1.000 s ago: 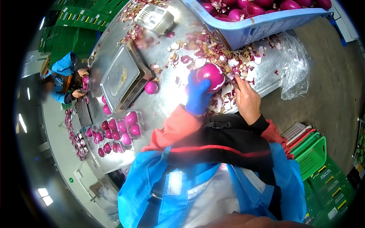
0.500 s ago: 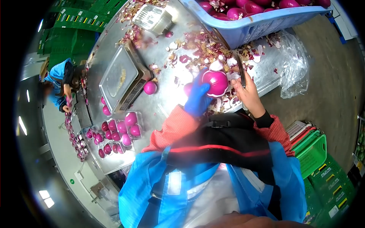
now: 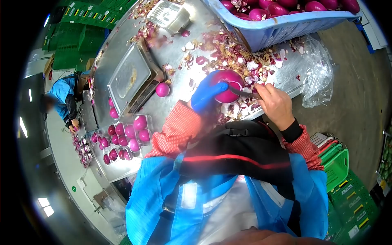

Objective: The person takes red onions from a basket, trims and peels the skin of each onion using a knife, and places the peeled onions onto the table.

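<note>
My left hand [image 3: 205, 92], in a blue glove, is wrapped round a large red onion [image 3: 229, 76] above the steel table. A knife [image 3: 246, 94] is in my right hand [image 3: 276, 103], its dark blade laid against the onion's lower right side. Around and under the hands lie loose onion skins [image 3: 240, 61], purple, white and tan. A single peeled onion [image 3: 162, 89] sits on the table to the left, beside a weighing scale [image 3: 132, 79].
A blue crate [image 3: 269, 30] of red onions stands at the table's far right, with clear plastic film [image 3: 318, 73] beside it. Clear trays of onions [image 3: 130, 131] lie at left. A co-worker [image 3: 65, 98] bends over the far-left end. Green baskets [image 3: 337, 165] stand at lower right.
The knife has swung down from upright to lie against the onion. My left hand has turned the onion and shifted slightly left; my right hand has moved a little down and right.
</note>
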`<state>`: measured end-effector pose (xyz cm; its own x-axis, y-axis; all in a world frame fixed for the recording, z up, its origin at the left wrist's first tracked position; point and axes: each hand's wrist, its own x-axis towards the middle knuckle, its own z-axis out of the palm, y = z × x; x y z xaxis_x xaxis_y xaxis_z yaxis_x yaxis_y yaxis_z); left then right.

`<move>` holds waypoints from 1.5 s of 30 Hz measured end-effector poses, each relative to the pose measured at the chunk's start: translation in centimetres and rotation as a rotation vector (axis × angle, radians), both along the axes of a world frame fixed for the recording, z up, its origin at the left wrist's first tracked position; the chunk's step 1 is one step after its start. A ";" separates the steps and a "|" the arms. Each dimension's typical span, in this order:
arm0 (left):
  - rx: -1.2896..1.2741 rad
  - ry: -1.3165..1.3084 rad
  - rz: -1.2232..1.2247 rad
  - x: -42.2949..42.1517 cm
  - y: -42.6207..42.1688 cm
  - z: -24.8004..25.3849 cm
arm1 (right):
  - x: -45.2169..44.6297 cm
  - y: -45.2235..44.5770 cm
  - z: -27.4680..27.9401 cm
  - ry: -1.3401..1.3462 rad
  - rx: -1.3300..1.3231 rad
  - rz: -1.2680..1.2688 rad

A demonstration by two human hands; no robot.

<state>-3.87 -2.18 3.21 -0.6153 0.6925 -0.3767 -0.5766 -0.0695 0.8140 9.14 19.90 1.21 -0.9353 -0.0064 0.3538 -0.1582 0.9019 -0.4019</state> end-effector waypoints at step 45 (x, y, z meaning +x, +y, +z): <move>-0.130 0.297 0.191 2.6 1.4 -1.0 | -0.8 -2.6 -3.9 -0.330 -0.564 -0.360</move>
<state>-1.27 -0.76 2.22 -0.8243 0.5128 -0.2400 -0.3011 -0.0380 0.9528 8.34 17.32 -2.68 -0.9033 0.4202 -0.0869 0.3174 0.5181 -0.7943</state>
